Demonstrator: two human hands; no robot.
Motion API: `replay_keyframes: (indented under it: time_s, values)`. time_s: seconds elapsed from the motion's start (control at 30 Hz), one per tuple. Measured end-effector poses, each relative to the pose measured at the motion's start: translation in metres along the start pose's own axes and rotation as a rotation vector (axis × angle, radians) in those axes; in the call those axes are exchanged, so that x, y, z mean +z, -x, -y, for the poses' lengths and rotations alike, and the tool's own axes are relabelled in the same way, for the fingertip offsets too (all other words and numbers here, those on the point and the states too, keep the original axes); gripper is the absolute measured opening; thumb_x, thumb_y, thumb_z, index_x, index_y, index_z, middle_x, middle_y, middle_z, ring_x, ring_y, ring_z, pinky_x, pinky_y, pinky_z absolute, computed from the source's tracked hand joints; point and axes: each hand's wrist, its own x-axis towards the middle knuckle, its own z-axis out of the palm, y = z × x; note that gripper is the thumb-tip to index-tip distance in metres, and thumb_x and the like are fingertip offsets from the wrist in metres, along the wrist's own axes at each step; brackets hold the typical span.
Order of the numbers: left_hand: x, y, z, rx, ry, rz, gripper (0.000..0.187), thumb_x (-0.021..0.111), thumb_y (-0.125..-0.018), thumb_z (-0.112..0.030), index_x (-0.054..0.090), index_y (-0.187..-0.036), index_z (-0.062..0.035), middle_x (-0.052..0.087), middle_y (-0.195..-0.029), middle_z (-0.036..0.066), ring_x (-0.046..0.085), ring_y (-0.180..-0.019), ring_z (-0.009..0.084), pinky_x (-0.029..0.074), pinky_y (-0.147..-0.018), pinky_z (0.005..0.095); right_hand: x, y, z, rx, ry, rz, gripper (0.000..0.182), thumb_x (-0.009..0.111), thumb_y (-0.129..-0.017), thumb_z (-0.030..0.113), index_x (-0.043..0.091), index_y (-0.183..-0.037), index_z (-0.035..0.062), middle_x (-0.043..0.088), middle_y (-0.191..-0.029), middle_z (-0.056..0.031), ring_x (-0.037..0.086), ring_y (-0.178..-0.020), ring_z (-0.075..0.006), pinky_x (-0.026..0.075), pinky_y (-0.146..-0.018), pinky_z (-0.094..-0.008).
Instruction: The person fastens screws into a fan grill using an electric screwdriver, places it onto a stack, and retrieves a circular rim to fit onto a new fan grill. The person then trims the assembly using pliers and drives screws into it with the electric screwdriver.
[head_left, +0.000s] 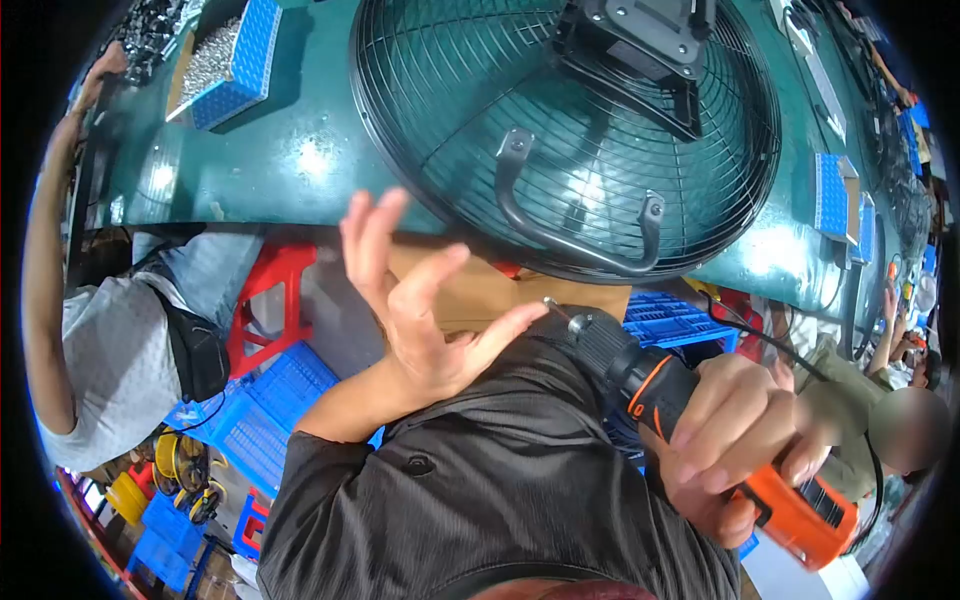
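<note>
My right hand is wrapped round an orange and black cordless drill. Its thin bit points up and to the left, toward the table edge. At the bit's tip sits a small shiny piece, close to my left thumb. My left hand is open, fingers spread, in front of the table edge. Just beyond both hands lies a large round black fan grille. A curved black handle is fixed across its near side, with a screw head at each end. Toward its far side sits a black motor housing.
On the green table, a blue-patterned box holds many small metal parts; another patterned box stands right. A person is at the left, another at the right. Blue crates and a red stool stand below.
</note>
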Motion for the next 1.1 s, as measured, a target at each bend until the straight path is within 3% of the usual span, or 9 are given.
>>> replay_keyframes:
  time_s: [0.1, 0.23, 0.43, 0.77, 0.97, 1.1]
  values:
    - [0.004, -0.005, 0.012, -0.013, -0.086, -0.067, 0.086, 0.093, -0.063, -0.044, 0.05, -0.129, -0.01, 0.031, -0.151, 0.036, 0.023, -0.145, 0.0508, 0.02, -0.113, 0.0658, 0.018, -0.006, -0.014, -0.065, 0.092, 0.01, 0.042, 0.077, -0.079, 0.015, 0.055, -0.113, 0.0045, 0.063, -0.073, -0.0034, 0.062, -0.055, -0.0135, 0.053, -0.051, -0.0225]
    - [0.0, -0.007, 0.024, -0.032, -0.113, 0.041, 0.1, 0.095, -0.06, -0.045, 0.043, -0.137, -0.0079, 0.024, -0.154, 0.036, 0.017, -0.148, 0.051, 0.011, -0.117, 0.0667, 0.021, -0.013, -0.024, -0.079, 0.122, 0.096, 0.043, 0.077, -0.076, 0.013, 0.055, -0.112, 0.001, 0.065, -0.072, -0.0055, 0.067, -0.056, -0.0155, 0.057, -0.051, -0.0233]
    - [0.007, 0.002, 0.041, -0.044, -0.08, 0.021, 0.095, 0.092, -0.062, -0.05, 0.049, -0.133, -0.0049, 0.034, -0.148, 0.035, 0.025, -0.144, 0.0512, 0.014, -0.116, 0.0691, 0.022, -0.029, -0.034, 0.066, 0.102, 0.247, 0.043, 0.076, -0.077, 0.012, 0.054, -0.112, 0.0002, 0.065, -0.072, -0.0052, 0.067, -0.056, -0.015, 0.057, -0.053, -0.023]
    - [0.009, -0.005, 0.052, -0.051, -0.009, 0.036, 0.092, 0.089, -0.063, -0.051, 0.051, -0.136, -0.0096, 0.036, -0.148, 0.038, 0.031, -0.142, 0.0521, 0.018, -0.116, 0.0675, 0.044, -0.049, -0.042, 0.237, 0.241, 0.353, 0.043, 0.076, -0.078, 0.01, 0.052, -0.114, 0.0026, 0.063, -0.072, -0.0043, 0.065, -0.056, -0.015, 0.056, -0.053, -0.023]
    - [-0.002, -0.011, 0.065, -0.008, -0.013, 0.148, 0.083, 0.085, -0.068, -0.052, 0.055, -0.139, -0.02, 0.044, -0.151, 0.025, 0.039, -0.139, 0.0508, 0.027, -0.112, 0.0658, 0.055, -0.046, -0.047, 0.194, 0.315, 0.368, 0.047, 0.078, -0.078, 0.009, 0.051, -0.117, 0.0035, 0.065, -0.075, -0.0059, 0.067, -0.06, -0.0159, 0.057, -0.056, -0.0236]
    - [0.001, -0.011, 0.068, 0.006, -0.012, 0.12, 0.081, 0.083, -0.068, -0.054, 0.056, -0.138, -0.0216, 0.046, -0.15, 0.024, 0.042, -0.137, 0.05, 0.032, -0.108, 0.0654, 0.037, -0.066, -0.056, 0.329, 0.118, 0.687, 0.048, 0.081, -0.079, 0.01, 0.052, -0.117, 0.0037, 0.069, -0.081, -0.0091, 0.071, -0.066, -0.018, 0.059, -0.06, -0.0252]
